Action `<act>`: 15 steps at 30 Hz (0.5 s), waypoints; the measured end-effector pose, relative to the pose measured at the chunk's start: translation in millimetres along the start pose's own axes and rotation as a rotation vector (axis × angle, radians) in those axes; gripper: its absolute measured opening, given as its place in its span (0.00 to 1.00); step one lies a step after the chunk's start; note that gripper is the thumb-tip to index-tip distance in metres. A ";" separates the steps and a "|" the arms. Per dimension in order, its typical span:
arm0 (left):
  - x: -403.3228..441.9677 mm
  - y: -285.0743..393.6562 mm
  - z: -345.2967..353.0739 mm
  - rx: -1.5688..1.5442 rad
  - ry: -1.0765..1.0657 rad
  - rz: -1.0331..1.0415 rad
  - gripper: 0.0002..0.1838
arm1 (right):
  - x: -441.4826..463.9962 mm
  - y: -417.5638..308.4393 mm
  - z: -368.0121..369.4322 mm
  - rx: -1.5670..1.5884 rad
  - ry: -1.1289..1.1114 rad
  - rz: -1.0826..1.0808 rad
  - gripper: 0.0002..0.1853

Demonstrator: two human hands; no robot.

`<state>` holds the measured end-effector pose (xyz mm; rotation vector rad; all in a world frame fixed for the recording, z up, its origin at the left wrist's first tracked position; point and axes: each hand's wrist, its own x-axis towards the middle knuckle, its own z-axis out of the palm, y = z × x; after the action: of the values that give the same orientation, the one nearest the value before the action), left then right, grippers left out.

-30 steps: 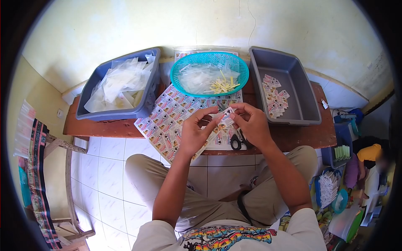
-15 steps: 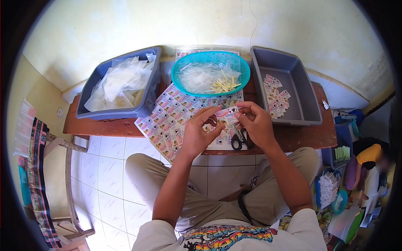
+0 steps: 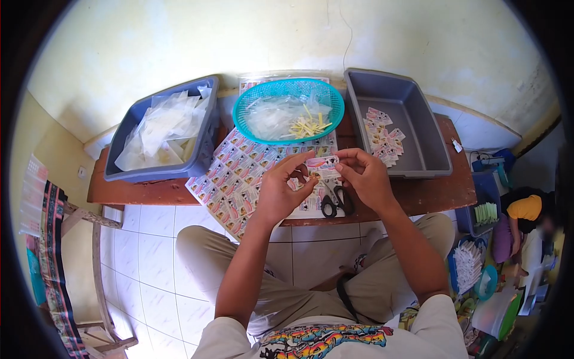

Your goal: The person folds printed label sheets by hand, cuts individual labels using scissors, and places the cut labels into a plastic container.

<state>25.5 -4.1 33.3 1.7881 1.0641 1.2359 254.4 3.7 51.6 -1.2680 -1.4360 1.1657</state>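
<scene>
A small printed label [image 3: 323,167] is held up between my two hands, above the printed sheets [image 3: 238,175] on the bench. My left hand [image 3: 286,186] pinches its left side with thumb and fingers. At its right edge, my right hand [image 3: 366,178] grips it between thumb and forefinger. Black-handled scissors [image 3: 336,202] lie just below the label on the sheets. Behind the hands stands a turquoise basket [image 3: 288,141] with clear plastic bags [image 3: 269,116] and yellow strips [image 3: 310,126].
A grey tub [image 3: 206,128] of translucent bags stands at the left of the wooden bench [image 3: 149,191]. The right grey tub [image 3: 418,119] holds cut labels [image 3: 382,136]. A person [image 3: 525,209] is at the far right, near blue containers [image 3: 475,197].
The view has shifted slightly, so the tubs and basket appear lower and further left. The label is turned so its printed face shows more fully; both hands still hold it.
</scene>
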 end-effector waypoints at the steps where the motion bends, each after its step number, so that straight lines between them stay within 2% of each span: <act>1: 2.9 0.6 1.9 -0.005 -0.006 0.025 0.30 | 0.6 0.2 -3.9 0.003 -0.001 0.016 0.14; 8: 40.5 11.4 22.8 0.045 -0.078 0.119 0.30 | 10.9 -21.9 -49.3 -0.064 0.006 0.030 0.15; 11: 65.3 18.5 41.3 0.037 -0.082 0.193 0.29 | 22.7 -19.0 -80.0 -0.120 0.003 -0.058 0.15; 15: 97.9 15.3 71.5 0.033 -0.115 0.243 0.29 | 38.8 -10.6 -116.6 -0.080 0.034 -0.036 0.15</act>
<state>117.0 71.5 62.0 2.0344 0.8249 1.2444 362.6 53.2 84.4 -1.3055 -1.4869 1.0677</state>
